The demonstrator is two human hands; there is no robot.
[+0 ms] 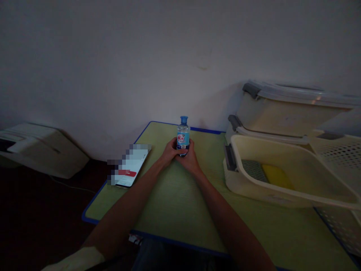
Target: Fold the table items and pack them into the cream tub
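Note:
A small clear plastic bottle (183, 133) with a blue cap and a blue label stands upright on the green table (175, 203) near its far edge. My left hand (169, 151) wraps the bottle's lower part from the left. My right hand (191, 157) wraps it from the right. Both hands have their fingers curled round the bottle's base, which they hide. Both forearms stretch across the table toward it.
A phone (130, 166) with a lit screen lies at the table's left edge. An open cream plastic bin (284, 195) holding a yellow item stands at the right, with lidded bins (293, 109) stacked behind it and a white perforated basket (338, 150) beside it. A wall rises right behind the table.

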